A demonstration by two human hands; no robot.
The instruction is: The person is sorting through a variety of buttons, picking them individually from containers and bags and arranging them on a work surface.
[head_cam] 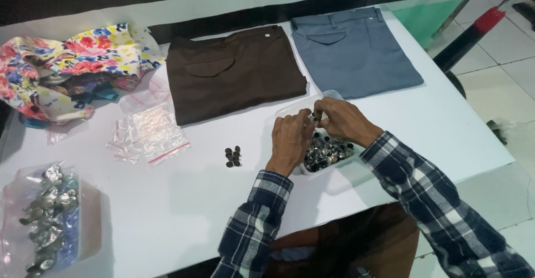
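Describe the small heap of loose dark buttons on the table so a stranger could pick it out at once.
Start at the white table and find the folded brown trousers at its far side. Just in front of them, left of the person's left hand, lies the heap of dark buttons. Unlike the buttons in the clear tray or the bag, these lie bare on the tabletop.

Both hands, left hand (290, 138) and right hand (340, 121), pinch 1 button (313, 117) (small, metallic) over tray (329, 95).

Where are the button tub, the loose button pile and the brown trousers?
button tub (329, 154), head view, on the buttons inside.
loose button pile (233, 156), head view, its middle.
brown trousers (234, 71), head view, mid fabric.
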